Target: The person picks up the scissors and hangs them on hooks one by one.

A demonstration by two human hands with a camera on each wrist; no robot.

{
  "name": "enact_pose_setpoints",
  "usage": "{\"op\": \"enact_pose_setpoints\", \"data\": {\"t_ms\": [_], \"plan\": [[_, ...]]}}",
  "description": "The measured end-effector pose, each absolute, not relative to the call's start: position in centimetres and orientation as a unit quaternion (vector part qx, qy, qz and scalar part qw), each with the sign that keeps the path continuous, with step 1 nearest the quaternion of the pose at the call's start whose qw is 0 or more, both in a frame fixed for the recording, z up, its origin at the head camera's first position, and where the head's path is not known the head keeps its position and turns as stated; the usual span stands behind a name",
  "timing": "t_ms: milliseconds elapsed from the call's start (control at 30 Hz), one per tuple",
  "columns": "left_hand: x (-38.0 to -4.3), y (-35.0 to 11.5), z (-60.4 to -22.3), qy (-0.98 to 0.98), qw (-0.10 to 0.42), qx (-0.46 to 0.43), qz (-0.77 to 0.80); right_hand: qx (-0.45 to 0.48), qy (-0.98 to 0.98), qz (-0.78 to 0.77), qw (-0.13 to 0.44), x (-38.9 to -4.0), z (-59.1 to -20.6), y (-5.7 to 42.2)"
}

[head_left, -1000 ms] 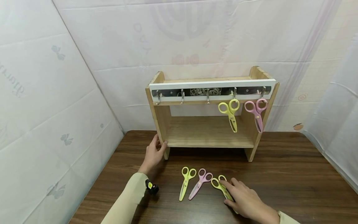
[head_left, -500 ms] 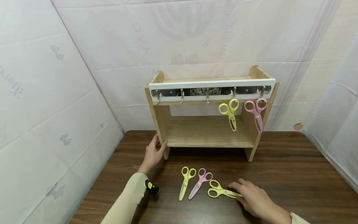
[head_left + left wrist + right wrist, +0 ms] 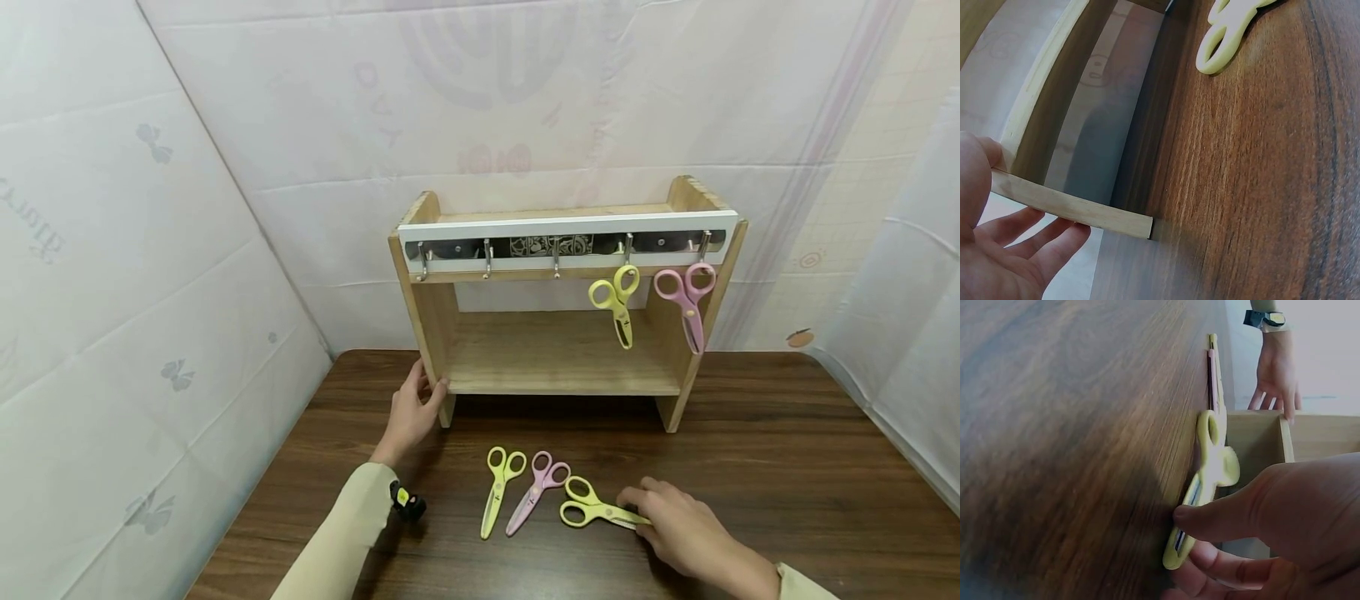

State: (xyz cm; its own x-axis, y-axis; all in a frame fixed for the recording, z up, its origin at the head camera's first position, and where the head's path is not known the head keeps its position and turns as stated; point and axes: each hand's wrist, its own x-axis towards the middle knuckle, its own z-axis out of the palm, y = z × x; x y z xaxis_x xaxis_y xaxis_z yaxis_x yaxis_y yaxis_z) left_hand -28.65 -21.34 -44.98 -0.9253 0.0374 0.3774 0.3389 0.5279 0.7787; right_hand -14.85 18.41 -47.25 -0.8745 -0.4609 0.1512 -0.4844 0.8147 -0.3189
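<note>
My left hand (image 3: pixel 412 415) grips the lower left side panel of a wooden shelf (image 3: pixel 562 354). In the left wrist view the thumb is on the panel's front edge, fingers behind. My right hand (image 3: pixel 678 527) pinches the blade end of yellow scissors (image 3: pixel 592 507), whose handle loops point left. The right wrist view shows the thumb (image 3: pixel 1210 519) over the blades and fingers beneath; the loops are low over the table. Left of these scissors lie pink scissors (image 3: pixel 534 493) and another yellow pair (image 3: pixel 500 492), handles toward the shelf.
A white hook rail (image 3: pixel 525 265) runs across the shelf's upper front. Yellow scissors (image 3: pixel 618 304) and pink scissors (image 3: pixel 690 307) hang from its two rightmost hooks; the other hooks on the left are bare. The shelf stands on a dark wooden table (image 3: pixel 795 467) near white cloth walls.
The right hand has shifted right, from over the yellow scissors to their blade end. Those scissors have swung from slanted to nearly sideways. The left hand has stayed put.
</note>
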Motion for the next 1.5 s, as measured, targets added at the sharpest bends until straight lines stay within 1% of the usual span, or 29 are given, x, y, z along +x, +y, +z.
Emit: {"op": "enact_pose_setpoints", "data": {"t_ms": [167, 633, 1000, 1267, 1500], "plan": [[-28.56, -21.32, -44.95, -0.858, 0.157, -0.11, -0.477, 0.243, -0.95, 0.195, 0.009, -15.25, -46.84, 18.7], [-28.62, -21.34, -44.95, -0.855, 0.157, -0.113, -0.481, 0.249, -0.946, 0.204, 0.035, -15.42, -47.28, 18.98], [-28.54, -21.24, -44.82, -0.857, 0.157, -0.108, -0.478, 0.24, -0.949, 0.204, 0.025, -15.33, -47.3, 18.99], [-28.61, -21.31, -44.93, -0.857, 0.155, -0.108, -0.478, 0.243, -0.949, 0.197, 0.035, -15.38, -47.37, 19.0], [-28.67, -21.37, -45.07, -0.856, 0.153, -0.112, -0.482, 0.249, -0.947, 0.204, 0.02, -15.68, -47.05, 19.2]]}}
